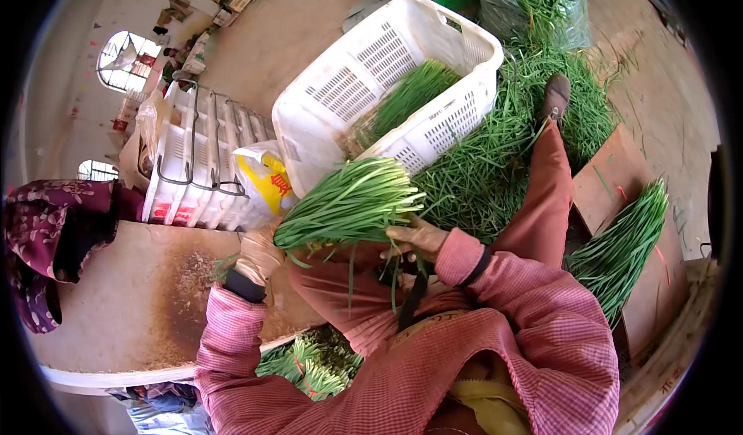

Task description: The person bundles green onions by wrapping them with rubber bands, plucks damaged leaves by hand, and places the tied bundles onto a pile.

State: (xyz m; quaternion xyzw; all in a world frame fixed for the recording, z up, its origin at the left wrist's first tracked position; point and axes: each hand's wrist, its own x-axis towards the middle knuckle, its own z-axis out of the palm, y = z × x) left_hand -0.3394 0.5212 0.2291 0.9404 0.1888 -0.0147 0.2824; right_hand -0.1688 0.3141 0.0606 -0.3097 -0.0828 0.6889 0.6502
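Observation:
A thick bunch of garlic chives [348, 203] lies across in front of me, its pale stem ends toward the right and several loose blades hanging below. My left hand [261, 255], in a light glove, is closed around the left end of the bunch; part of the fingers is hidden behind the leaves. At the stem ends is my right hand [422, 238], with its fingers apart and stretched toward the bunch. Whether the fingertips touch the stems I cannot tell. Just beyond the bunch stands a white plastic basket [309, 118], holding more chives [410, 98].
Loose chives [480, 179] heap on the floor around my leg. A tied bunch [627, 249] rests on a brown board [615, 172] at right. A white crate [209, 152] and yellow-white bag [265, 179] stand left, by a worn tabletop [116, 280]. More bunches [309, 365] lie below.

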